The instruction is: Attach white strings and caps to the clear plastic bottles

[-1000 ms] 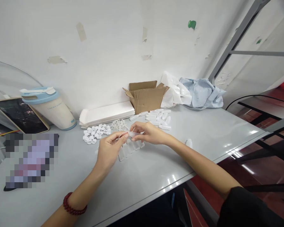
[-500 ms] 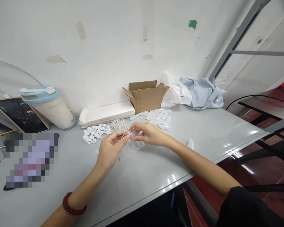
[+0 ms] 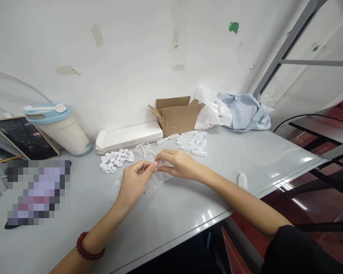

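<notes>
My left hand (image 3: 133, 182) and my right hand (image 3: 179, 164) meet fingertip to fingertip low over the grey table (image 3: 171, 213). Both are closed in a pinch. The right hand holds a small clear plastic tube (image 3: 161, 164); the left pinches a thin white string loop (image 3: 146, 166) at the tube's end. Just under the hands lies a row of clear plastic tubes (image 3: 157, 179). Beyond them are a pile of small white caps (image 3: 116, 160), a tangle of white strings (image 3: 144, 150) and a heap of more clear tubes (image 3: 192, 142).
At the wall stand an open cardboard box (image 3: 175, 115), a stack of white sheets (image 3: 129, 137), white and blue bags (image 3: 237, 111), a blue-lidded tub (image 3: 60, 129) and a phone (image 3: 25, 139). One loose tube (image 3: 242, 180) stands near the table's right edge. A red floor lies beyond.
Both hands have sunk a little towards the table, keeping the tube and string pinched between them. The view has shifted slightly.
</notes>
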A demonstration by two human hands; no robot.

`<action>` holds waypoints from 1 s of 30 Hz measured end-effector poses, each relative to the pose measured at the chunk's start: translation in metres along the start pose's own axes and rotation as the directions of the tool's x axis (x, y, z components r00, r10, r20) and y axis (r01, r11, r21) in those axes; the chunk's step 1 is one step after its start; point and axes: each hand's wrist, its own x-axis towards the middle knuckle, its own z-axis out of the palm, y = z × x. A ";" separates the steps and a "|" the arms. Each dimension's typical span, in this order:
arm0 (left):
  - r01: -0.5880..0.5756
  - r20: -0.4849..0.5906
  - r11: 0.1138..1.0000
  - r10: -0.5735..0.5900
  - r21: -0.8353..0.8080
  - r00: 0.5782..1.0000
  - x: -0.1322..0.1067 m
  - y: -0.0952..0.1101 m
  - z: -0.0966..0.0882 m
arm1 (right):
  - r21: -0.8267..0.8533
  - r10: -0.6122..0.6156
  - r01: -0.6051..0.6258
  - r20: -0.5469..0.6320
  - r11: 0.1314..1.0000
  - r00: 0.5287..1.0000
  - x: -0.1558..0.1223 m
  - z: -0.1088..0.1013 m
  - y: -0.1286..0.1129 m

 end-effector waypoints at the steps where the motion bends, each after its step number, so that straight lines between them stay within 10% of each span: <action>1: -0.003 0.005 1.000 0.003 -0.013 1.000 0.000 -0.001 0.000 | -0.008 -0.003 0.003 0.001 1.000 1.000 0.000 0.000 0.000; 12: -0.177 -0.061 0.983 0.180 0.055 0.982 -0.005 -0.002 0.002 | 0.256 0.248 -0.233 -0.028 0.938 0.968 0.002 -0.009 0.000; 21: -0.691 0.061 0.540 0.765 0.481 0.641 0.004 -0.012 0.012 | 0.574 0.393 -0.397 0.138 0.716 0.909 0.004 -0.012 -0.003; 30: -0.706 0.152 0.468 0.767 0.531 0.623 0.016 -0.006 0.021 | 0.587 0.463 -0.486 0.203 0.648 0.863 0.006 -0.024 0.005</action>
